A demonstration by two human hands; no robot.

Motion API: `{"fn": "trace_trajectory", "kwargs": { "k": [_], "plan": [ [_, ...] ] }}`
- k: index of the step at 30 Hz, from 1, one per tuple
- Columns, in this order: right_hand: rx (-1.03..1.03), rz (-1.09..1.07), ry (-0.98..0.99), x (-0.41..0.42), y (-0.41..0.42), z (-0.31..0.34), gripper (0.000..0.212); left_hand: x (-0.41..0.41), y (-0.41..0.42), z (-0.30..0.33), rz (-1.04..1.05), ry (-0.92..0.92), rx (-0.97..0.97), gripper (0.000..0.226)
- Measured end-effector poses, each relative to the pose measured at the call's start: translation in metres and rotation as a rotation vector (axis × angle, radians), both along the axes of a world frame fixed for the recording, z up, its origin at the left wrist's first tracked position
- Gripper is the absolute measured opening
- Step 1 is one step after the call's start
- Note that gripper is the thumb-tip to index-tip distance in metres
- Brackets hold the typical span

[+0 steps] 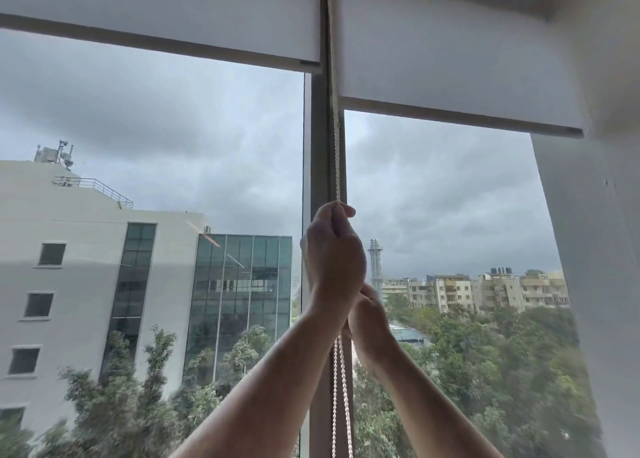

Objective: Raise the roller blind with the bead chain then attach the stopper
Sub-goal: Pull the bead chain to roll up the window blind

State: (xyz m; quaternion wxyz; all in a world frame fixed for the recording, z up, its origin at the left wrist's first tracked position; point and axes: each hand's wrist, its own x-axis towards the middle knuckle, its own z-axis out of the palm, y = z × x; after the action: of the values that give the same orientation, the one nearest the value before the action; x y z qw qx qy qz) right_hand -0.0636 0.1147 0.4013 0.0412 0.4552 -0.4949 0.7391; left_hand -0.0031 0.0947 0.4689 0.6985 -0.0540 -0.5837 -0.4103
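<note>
A white bead chain (pixel 336 146) hangs down in front of the grey window mullion (pixel 318 167). My left hand (pixel 332 253) grips the chain high up, the beads entering its fist at the top. My right hand (pixel 369 315) sits just below and behind it, fingers curled at the chain; its grip is partly hidden by my left wrist. Two strands of chain (pixel 341 388) hang on below the hands. The right roller blind (pixel 450 59) has its bottom bar near the upper third of the window. The left roller blind (pixel 173 18) hangs higher. No stopper is visible.
A white wall (pixel 602 250) borders the window on the right. Through the glass I see a white building (pixel 86 267), trees and a cloudy sky.
</note>
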Motion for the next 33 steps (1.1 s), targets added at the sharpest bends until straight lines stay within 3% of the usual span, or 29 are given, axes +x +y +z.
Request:
{"fn": "trace_trajectory", "kwargs": {
  "k": [9, 14, 22, 29, 33],
  "plan": [
    [-0.108, 0.083, -0.046, 0.006, 0.014, 0.087, 0.045, -0.017, -0.022, -0.071, -0.01, -0.056, -0.02, 0.028],
    [-0.122, 0.123, -0.033, 0.026, 0.0, 0.113, 0.031, -0.021, -0.023, -0.091, -0.143, -0.092, -0.01, 0.031],
    [-0.264, -0.145, 0.142, 0.027, -0.007, 0.101, 0.043, -0.02, -0.04, -0.09, -0.231, -0.17, -0.137, 0.032],
    [-0.27, -0.172, 0.207, 0.02, -0.014, 0.055, 0.034, -0.014, -0.067, -0.053, -0.33, -0.173, 0.145, 0.045],
    [-0.255, -0.191, 0.2, 0.014, -0.02, 0.024, 0.044, -0.005, -0.062, -0.007, -0.318, -0.176, 0.048, 0.034]
  ]
}}
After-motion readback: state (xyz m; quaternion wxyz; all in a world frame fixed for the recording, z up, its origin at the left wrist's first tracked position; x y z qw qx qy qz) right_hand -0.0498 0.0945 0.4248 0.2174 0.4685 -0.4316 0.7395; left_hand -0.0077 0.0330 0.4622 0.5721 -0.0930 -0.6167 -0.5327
